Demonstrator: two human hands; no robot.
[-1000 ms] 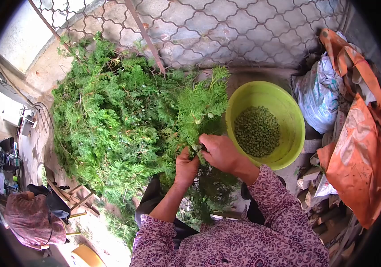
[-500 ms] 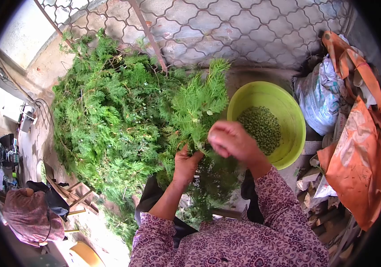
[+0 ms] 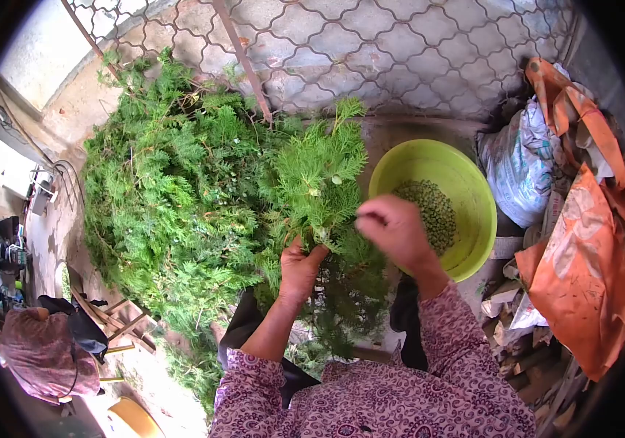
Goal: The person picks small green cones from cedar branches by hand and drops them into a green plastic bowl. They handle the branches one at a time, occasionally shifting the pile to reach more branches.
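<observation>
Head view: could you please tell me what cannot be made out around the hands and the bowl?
- Right hand: fingers curled, so anything pinched in them is hidden.
- Left hand: its fingers are buried in the green sprig.
- Green bowl: the right hand covers its near left rim.
- Round green bits in the bowl: too small to identify.

No writing, label, brand, number or sign can be read anywhere in the view. The pale sack [image 3: 520, 164] at the upper right carries bluish marks that may be print, but they are too blurred and creased to make out as letters. The orange cloth [image 3: 582, 255] at the right edge shows only stains and folds. The green bowl [image 3: 473, 186] right of centre has a plain rim and wall, with nothing printed on it.
</observation>
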